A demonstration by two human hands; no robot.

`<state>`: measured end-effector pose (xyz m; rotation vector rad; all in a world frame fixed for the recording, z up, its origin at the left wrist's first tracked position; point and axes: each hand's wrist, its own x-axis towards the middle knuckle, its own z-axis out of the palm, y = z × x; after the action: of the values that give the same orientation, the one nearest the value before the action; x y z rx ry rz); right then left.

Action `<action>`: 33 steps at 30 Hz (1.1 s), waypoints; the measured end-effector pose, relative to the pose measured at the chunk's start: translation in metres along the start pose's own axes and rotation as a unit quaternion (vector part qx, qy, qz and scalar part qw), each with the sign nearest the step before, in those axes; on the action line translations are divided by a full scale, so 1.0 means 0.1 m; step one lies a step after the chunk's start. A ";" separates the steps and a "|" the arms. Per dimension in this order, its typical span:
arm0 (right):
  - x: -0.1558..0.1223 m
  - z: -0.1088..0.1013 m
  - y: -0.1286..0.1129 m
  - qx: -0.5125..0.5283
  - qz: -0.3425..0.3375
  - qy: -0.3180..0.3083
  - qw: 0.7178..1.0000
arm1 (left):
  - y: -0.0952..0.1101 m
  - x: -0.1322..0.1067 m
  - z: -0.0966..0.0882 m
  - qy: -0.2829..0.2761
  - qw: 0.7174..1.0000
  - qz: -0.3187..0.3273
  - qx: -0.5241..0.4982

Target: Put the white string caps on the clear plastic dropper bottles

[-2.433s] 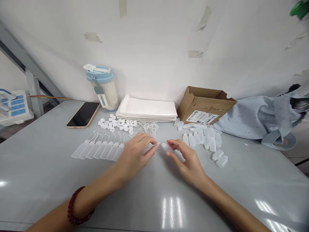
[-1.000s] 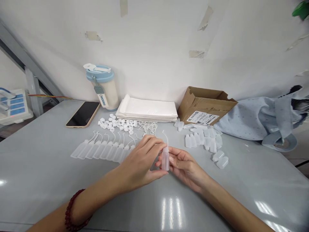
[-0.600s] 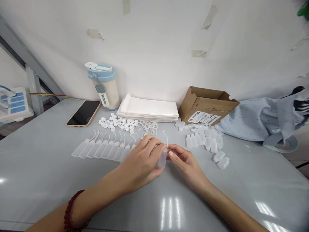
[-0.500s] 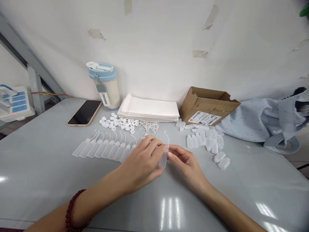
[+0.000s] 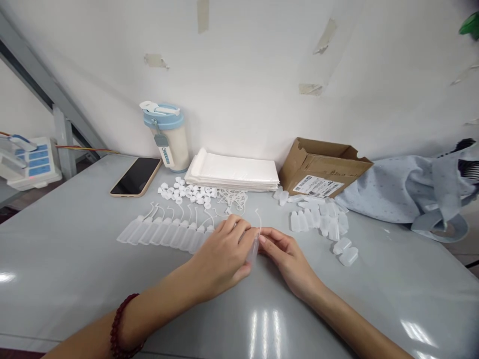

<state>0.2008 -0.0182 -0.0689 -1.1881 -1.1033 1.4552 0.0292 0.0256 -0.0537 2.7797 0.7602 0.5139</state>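
A small translucent plastic squeeze bottle (image 5: 253, 251) stands slightly tilted between my hands, its thin curved nozzle tube (image 5: 258, 220) rising above them. My left hand (image 5: 220, 257) wraps it and hides part of its body. The fingertips of my right hand (image 5: 286, 254) pinch it near the neck from the other side. Just left of my left hand lies a row of similar bottles with nozzles (image 5: 164, 234). Beyond my hands are white caps (image 5: 185, 192) and a tangle of thin white tubes (image 5: 234, 199). Bottle bodies without nozzles (image 5: 318, 219) lie to the right.
The grey table (image 5: 67, 259) holds a phone (image 5: 135, 177), a blue-lidded tumbler (image 5: 168, 142), stacked white padded envelopes (image 5: 232, 172) and an open cardboard box (image 5: 318, 167). Blue cloth (image 5: 404, 194) lies at the right, against a white wall.
The body and nozzle, apart in my two hands at first, now form one bottle. My left hand has closed further over it, and the view has drifted slightly.
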 end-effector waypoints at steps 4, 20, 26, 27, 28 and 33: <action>0.02 0.01 0.02 -0.021 0.018 -0.009 1.000 | -0.03 0.02 -0.04 -0.029 1.000 -0.002 -0.010; 0.63 0.08 0.10 -0.642 -0.325 -0.112 0.685 | -0.59 -0.19 -0.48 0.016 0.988 -0.153 -0.027; 0.69 -0.08 0.15 -0.664 -0.374 -0.026 0.647 | -0.46 -0.19 -0.41 -0.061 0.991 -0.115 -0.027; 0.70 -0.09 0.17 -0.671 -0.385 -0.010 0.633 | -0.45 -0.19 -0.39 -0.071 0.991 -0.110 -0.024; 0.70 -0.10 0.18 -0.680 -0.394 0.007 0.618 | -0.44 -0.19 -0.38 -0.081 0.991 -0.106 -0.019; 0.69 -0.11 0.22 -0.721 -0.396 0.077 0.564 | -0.42 -0.19 -0.34 -0.113 0.989 -0.091 0.014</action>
<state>0.2017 0.0464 -0.1026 -1.3391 -2.3576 -0.5943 -0.0178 0.0549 -0.0396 2.6951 0.9599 0.1537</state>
